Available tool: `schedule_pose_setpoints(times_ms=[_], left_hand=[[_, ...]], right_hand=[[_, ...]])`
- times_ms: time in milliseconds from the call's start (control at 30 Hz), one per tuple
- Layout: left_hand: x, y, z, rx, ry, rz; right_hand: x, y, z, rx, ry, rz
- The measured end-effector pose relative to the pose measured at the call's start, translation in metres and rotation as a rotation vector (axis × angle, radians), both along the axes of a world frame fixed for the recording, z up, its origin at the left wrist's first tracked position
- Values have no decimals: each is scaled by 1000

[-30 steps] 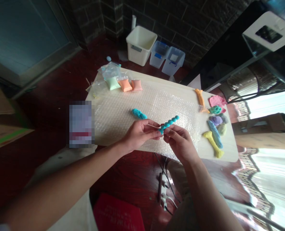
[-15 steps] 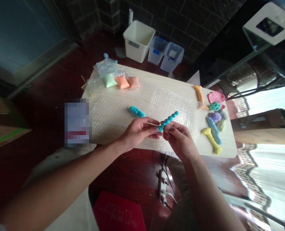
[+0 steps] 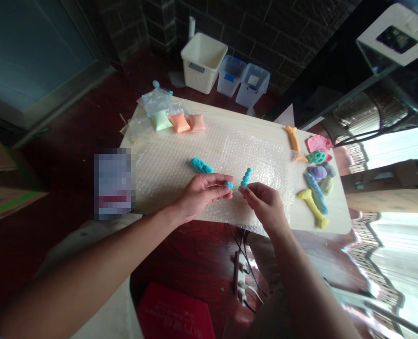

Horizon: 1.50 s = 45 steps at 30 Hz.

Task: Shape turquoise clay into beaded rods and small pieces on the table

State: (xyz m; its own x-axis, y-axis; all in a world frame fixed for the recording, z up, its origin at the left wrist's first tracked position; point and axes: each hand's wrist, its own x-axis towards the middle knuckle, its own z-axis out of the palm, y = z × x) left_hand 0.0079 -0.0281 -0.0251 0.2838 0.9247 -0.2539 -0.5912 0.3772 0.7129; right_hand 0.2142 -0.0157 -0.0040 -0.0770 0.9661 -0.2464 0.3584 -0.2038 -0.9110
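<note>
Between the fingertips of my left hand is a small turquoise clay ball. My right hand pinches the lower end of a row of turquoise clay balls, stuck together in a line that points up and away. A gap separates the ball from the row. Just beyond my left hand, a twisted turquoise clay piece lies on bubble wrap. Both hands are above the near part of the table.
Green, orange and pink clay packets lie at the table's far left. On the right are a yellow clay bone shape, a blue clay roll, an orange clay piece and other lumps. Bins stand behind; a power strip is below.
The turquoise clay has come apart: one ball stays in my left fingers, and the row has moved away with my right hand, now tilted more upright.
</note>
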Motion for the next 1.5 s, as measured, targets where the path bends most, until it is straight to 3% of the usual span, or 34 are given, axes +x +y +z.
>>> schedule_pose_setpoints(times_ms=[200,367,533,667,833,1033,1233,1400,1500], left_hand=[[1,0,0,0,15,-16],[2,-4,1,8,34,-56],[3,-6,6,-4,32,-75],[5,-7,6,6,40,-49],[6,-9,3,43,92,-17],[7,-11,2,11,131,-28],[5,-9,2,-45,67,-41],[6,-14,2,-116,12,-24],[10,-18,4,-51,54,-8]], right_hand=[[10,-4,-2,72,-445,68],[6,-6,2,150,-557,93],[5,-14,12,317,-323,-39],[-4,-28,21,355,-41,86],[-13,-36,20,487,-20,166],[-10,-33,15,460,26,160],[-9,-33,9,572,0,232],[-15,-33,-1,573,80,141],[-16,-33,-6,496,200,19]])
